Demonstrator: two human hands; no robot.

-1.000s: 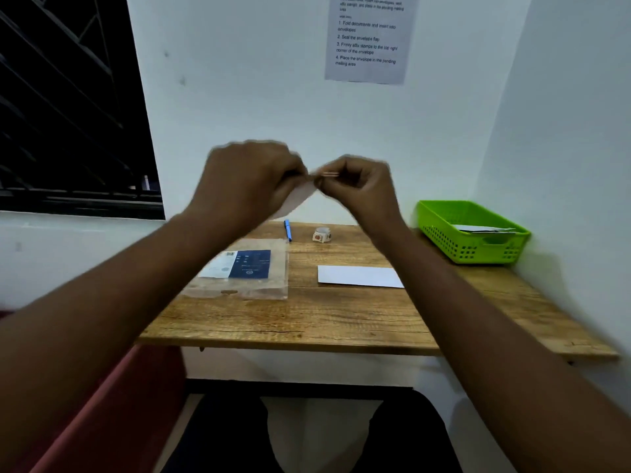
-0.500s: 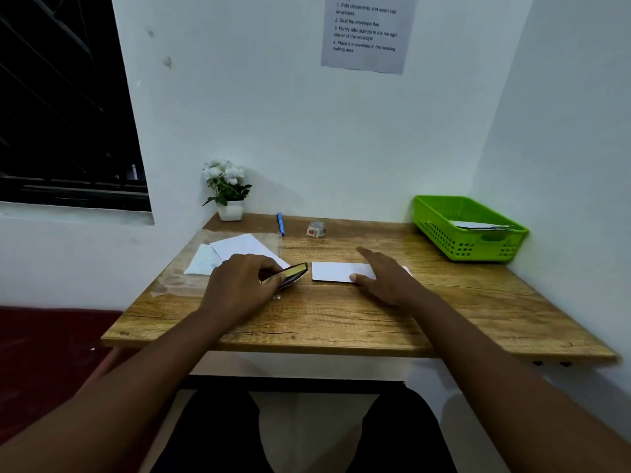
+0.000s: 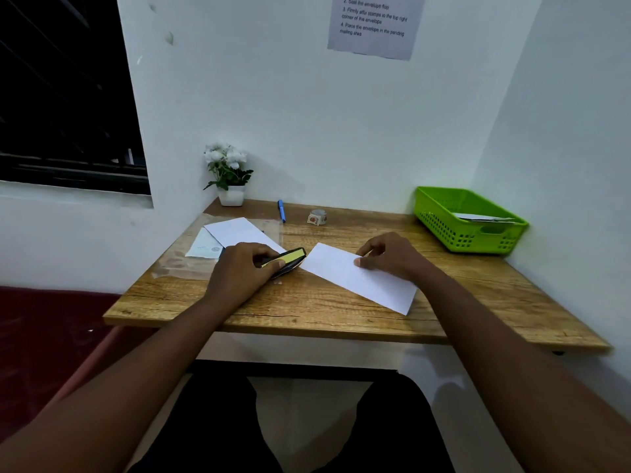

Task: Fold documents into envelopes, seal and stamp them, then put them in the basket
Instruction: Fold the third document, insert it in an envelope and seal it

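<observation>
Since half a second earlier, the flat white paper envelope had turned from lying level across the wooden table to sitting on a diagonal. Its long axis ran from the far left corner, just beside the left hand's tool, to the near right corner close to the table's front edge. The right hand rested on the envelope's far right part, fingers loosely curled with the thumb and fingertips pressing the paper down. The left hand gripped a black and yellow stick-shaped object, fingers wrapped round it, its yellow face pointing right toward the envelope's far corner; what it was could not be told. Beyond that hand lay a white sheet of paper on a clear plastic sleeve. Farther back stood a small white pot of white flowers, a blue pen and a small roll of stamps. At far right sat the green plastic basket, holding papers.
</observation>
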